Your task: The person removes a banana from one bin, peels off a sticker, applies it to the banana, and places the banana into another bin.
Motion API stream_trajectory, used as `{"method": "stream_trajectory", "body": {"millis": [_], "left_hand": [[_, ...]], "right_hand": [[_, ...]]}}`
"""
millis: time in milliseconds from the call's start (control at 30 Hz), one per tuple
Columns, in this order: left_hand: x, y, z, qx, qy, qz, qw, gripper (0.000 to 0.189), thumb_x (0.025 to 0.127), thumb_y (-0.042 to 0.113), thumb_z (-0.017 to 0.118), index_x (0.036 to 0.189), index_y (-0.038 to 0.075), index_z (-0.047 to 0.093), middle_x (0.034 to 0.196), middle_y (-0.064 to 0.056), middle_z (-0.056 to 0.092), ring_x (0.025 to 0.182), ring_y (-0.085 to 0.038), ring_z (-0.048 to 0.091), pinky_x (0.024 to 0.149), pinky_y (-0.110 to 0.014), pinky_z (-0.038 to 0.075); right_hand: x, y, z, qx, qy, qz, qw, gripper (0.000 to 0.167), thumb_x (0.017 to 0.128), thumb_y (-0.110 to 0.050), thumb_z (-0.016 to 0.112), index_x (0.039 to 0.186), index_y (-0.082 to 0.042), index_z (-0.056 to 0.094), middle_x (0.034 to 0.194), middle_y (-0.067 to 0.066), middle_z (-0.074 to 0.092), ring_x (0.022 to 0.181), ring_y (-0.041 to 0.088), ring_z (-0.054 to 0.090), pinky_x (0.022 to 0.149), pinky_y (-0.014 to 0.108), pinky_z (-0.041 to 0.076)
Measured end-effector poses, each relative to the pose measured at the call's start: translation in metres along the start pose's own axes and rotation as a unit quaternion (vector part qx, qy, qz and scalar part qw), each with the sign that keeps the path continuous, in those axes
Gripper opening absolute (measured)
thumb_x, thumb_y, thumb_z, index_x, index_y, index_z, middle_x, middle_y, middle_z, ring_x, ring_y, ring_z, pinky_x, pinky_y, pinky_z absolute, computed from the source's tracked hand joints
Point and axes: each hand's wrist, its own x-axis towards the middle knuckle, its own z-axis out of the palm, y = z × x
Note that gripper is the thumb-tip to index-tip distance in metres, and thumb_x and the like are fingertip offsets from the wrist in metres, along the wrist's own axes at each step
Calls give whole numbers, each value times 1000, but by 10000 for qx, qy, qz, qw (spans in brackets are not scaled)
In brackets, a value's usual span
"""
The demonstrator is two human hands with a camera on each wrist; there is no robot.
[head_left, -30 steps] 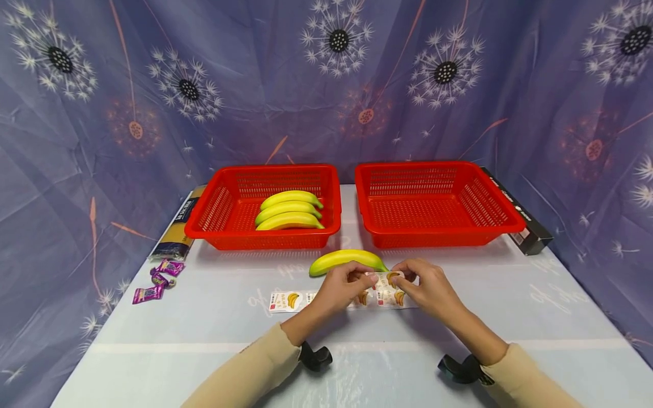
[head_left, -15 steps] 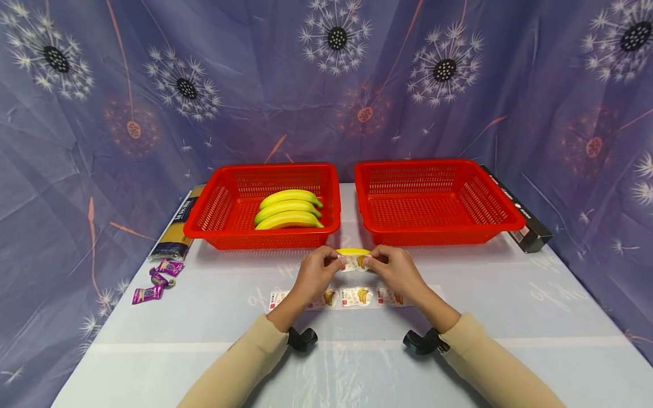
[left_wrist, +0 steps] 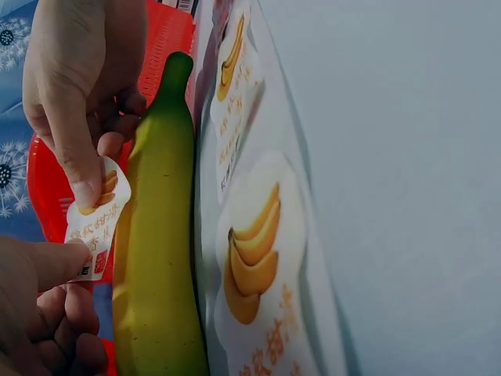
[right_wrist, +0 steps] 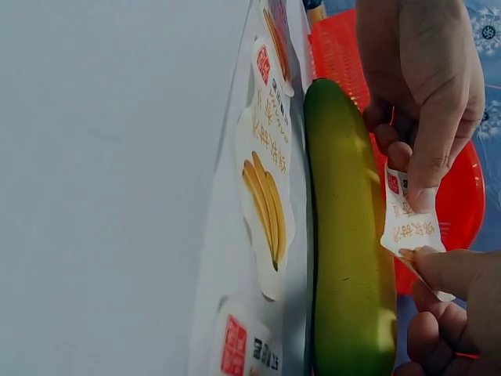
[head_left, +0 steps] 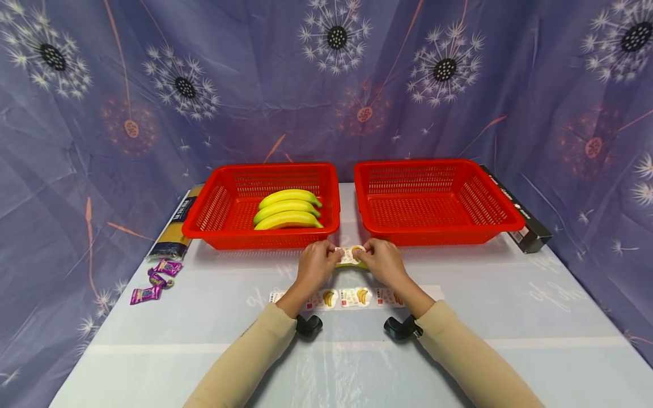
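Note:
Between my two hands a white banana sticker (head_left: 349,256) is stretched, its printed side up. My left hand (head_left: 313,265) pinches one end with thumb and finger, and my right hand (head_left: 388,263) pinches the other. Right by the sticker's edge lies a yellow-green banana (left_wrist: 160,227), mostly covered by the hands and sticker in the head view. The right wrist view shows the sticker against the banana's upper side, slightly bent. Closer to me, a backing strip of banana stickers (head_left: 355,298) lies flat on the table, partly behind my forearms.
Three bananas (head_left: 288,208) lie in the left red basket (head_left: 262,241). An empty red basket (head_left: 439,238) stands to the right, beside a black box (head_left: 530,232). Purple-wrapped candies (head_left: 146,294) and a brown-and-black packet (head_left: 176,232) are at the left.
Both hands have carried the sticker off the strip, forward and a little left, to the banana. The sticker now overlaps the banana in the head view.

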Motion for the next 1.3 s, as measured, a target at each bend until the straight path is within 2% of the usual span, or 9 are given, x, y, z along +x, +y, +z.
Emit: {"method": "stream_trajectory", "body": {"millis": [133,333,467,567,733,833,1000,1100,1300], "left_hand": [[2,-2,3,257,73,108,9996,17,84,24,68,79,8,69,70,-2,66,68,-18,59,66,-31,45],[3,-5,8,686,269,458,9962,16,82,23,69,77,8,69,67,-1,65,66,-18,60,62,-30,45],[3,-6,10,873,324,685,9933,16,82,23,70,80,7,69,71,-3,67,68,-21,62,64,-33,47],[3,-7,9,1007,231,771,9917,19,81,23,71,83,5,69,74,-8,67,73,-27,63,68,-36,48],[2,-6,1,1174,-204,698,9904,23,81,24,72,90,3,71,83,-11,69,82,-30,60,78,-38,46],[-1,-6,-4,1080,-562,609,9907,25,80,24,73,95,4,72,86,-10,69,85,-27,55,81,-37,41],[-9,-6,-11,670,-1006,528,9913,26,79,25,73,96,5,70,89,-10,65,89,-26,53,82,-38,41],[-12,-6,-12,413,-1117,501,9916,27,79,22,72,97,3,68,92,-11,64,91,-27,56,84,-41,44],[-16,-9,-9,118,-1062,574,9926,29,77,19,71,98,-1,65,93,-14,64,90,-29,59,84,-42,46]], "right_hand": [[1,0,4,-238,65,-10,9997,23,80,-30,72,73,-10,64,63,2,58,64,17,50,62,30,36],[1,1,11,-647,364,-324,9967,24,80,-28,72,68,-11,60,60,1,55,60,17,50,57,30,37],[0,0,12,-878,495,-418,9940,22,81,-28,70,74,-9,61,65,5,61,63,22,57,57,36,43],[-1,0,10,-1024,444,-357,9931,28,82,-31,70,84,-4,65,76,12,67,71,29,64,63,43,48],[-2,6,4,-1128,-89,-262,9932,38,84,-40,68,96,-4,71,90,13,71,87,32,66,72,46,49],[-5,9,-2,-975,-444,-290,9938,37,84,-38,68,100,-5,71,96,11,71,92,30,65,77,45,49],[-14,11,-12,-763,-842,-366,9928,33,83,-33,70,98,-3,70,84,7,65,78,21,58,69,36,44],[-17,9,-16,-794,-938,-439,9914,34,81,-35,71,95,-3,69,80,5,61,75,18,55,67,34,42],[-17,4,-9,-1167,-1019,-206,9877,50,78,-49,70,97,-3,68,91,8,59,79,22,56,67,36,45]]}}
